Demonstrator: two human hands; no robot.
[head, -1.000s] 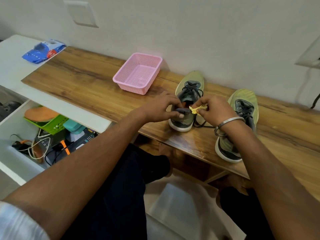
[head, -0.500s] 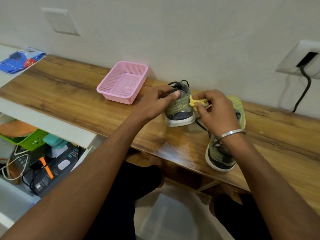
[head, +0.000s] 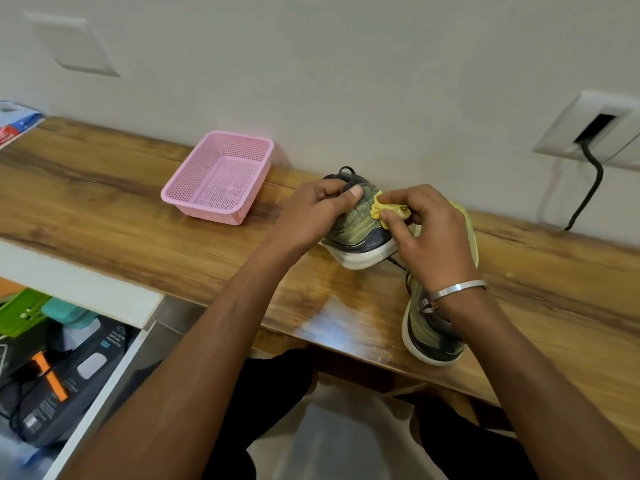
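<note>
COUNTER, SHOE CLEANING: I am gripping a green-and-grey shoe [head: 356, 230] with my left hand [head: 311, 216]. Its fingers [head: 327, 188] are curling over the collar and the thumb is pressing on the heel, which is facing me on the wooden counter [head: 104, 209]. My right hand [head: 429, 244] is pinching a crumpled yellow cloth [head: 379, 209] between the thumb and curled fingers [head: 401, 197]. It is holding the cloth against the shoe's side, just right of my left thumb.

A pink mesh basket [head: 221, 181] is sitting on the counter near my left fingers, to their left, with its mesh floor showing. Below them and well to the left, an open drawer [head: 114, 368] is holding a green basket [head: 20, 313], a teal container [head: 69, 311], and a grey box [head: 65, 386] with an orange stripe.

The second shoe [head: 433, 337] is lying nearer to me than my right fingers, and my braceleted wrist is partly covering it. A black lace [head: 398, 263] is trailing between the two shoes. Well to the right of my right fingers, a black cable [head: 588, 188] is hanging from a wall socket [head: 595, 126].
</note>
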